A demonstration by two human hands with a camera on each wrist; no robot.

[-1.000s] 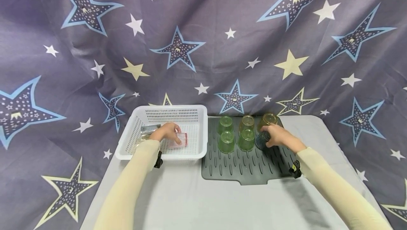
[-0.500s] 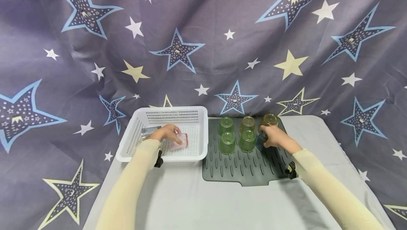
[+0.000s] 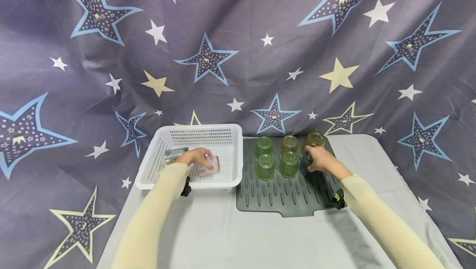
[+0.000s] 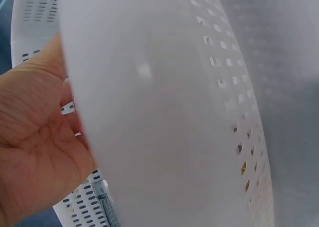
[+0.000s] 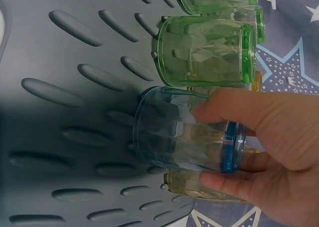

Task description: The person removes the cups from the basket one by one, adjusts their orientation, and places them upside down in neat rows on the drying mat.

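Observation:
Inside the white basket (image 3: 238, 157), my left hand (image 3: 196, 156) grips a clear pinkish glass (image 3: 215, 164) with a red rim, which lies on its side. The basket wall (image 4: 154, 117) covers most of the left wrist view and hides that glass and the fingertips. My right hand (image 3: 324, 162) holds a blue glass (image 5: 162, 130) by its upper end, thumb on one side and fingers on the other. The blue glass stands upside down on the dark drying mat (image 3: 260, 203), beside a green glass (image 5: 204, 50) and in front of an amber one (image 3: 315, 139).
Two more green glasses (image 3: 265, 167) and another amber glass (image 3: 289, 144) stand inverted on the mat. Clear glassware (image 3: 174, 153) lies at the basket's left side. Behind the white table (image 3: 260, 240) hangs a star-patterned cloth (image 3: 208, 95).
My right hand and the blue glass have shifted slightly left, closer to the green glass. The left hand stays in the basket on the pinkish glass, almost still.

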